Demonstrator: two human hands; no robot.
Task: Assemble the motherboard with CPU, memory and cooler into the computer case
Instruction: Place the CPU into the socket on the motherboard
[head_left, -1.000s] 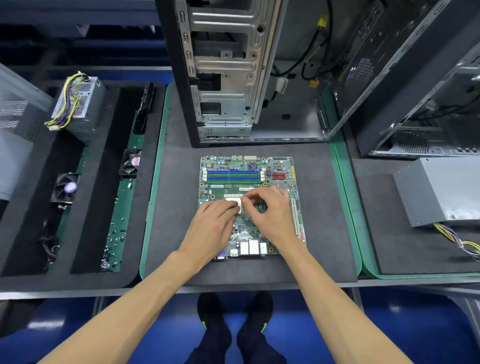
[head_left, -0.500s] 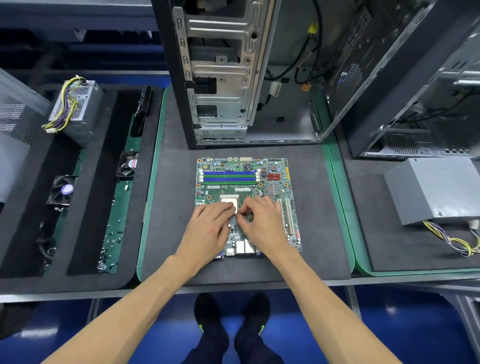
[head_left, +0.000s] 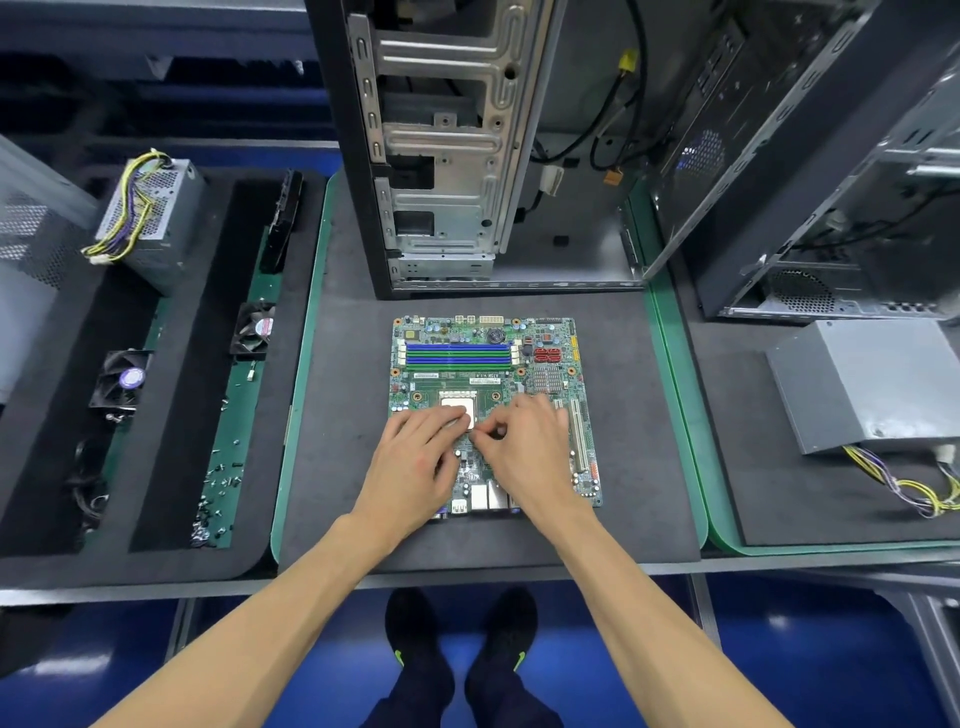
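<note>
In the head view, a green rectangular motherboard (head_left: 493, 410) was laid flat on the dark grey foam mat (head_left: 343, 415), near the open metal computer case (head_left: 467, 156). The left hand (head_left: 415, 462), fingers nearly straight, was rested on the square silver CPU (head_left: 460, 408). The right hand (head_left: 524, 441) was curled, something small pinched beside it; what could not be told.
</note>
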